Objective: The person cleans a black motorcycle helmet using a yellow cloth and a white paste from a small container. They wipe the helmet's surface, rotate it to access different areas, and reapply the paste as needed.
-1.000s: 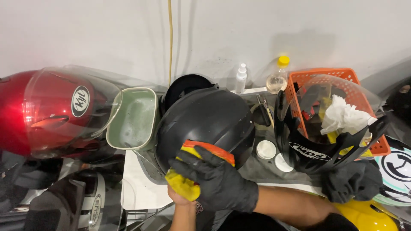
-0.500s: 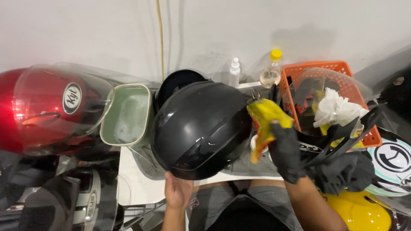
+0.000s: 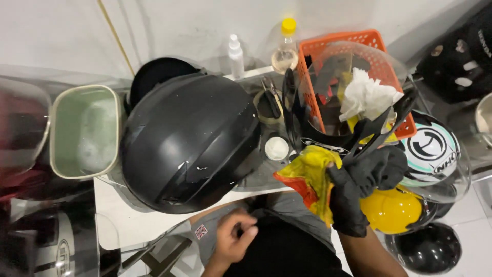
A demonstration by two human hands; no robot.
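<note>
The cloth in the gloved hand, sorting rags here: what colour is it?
Yellow with an orange-red patch; the cloth shows in the head view.

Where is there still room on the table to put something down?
One bare patch: the white table corner below the green tub, left of the black helmet. Right of the helmet it is crowded: jars, bottles, the orange basket. The gloved right hand grips a yellow cloth.

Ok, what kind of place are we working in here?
Probably a helmet cleaning stall or workshop. A black helmet sits on the white table, with more helmets and visors around it, a green tub of soapy water and a spray bottle behind. The gloved right hand holds a yellow cloth.
</note>
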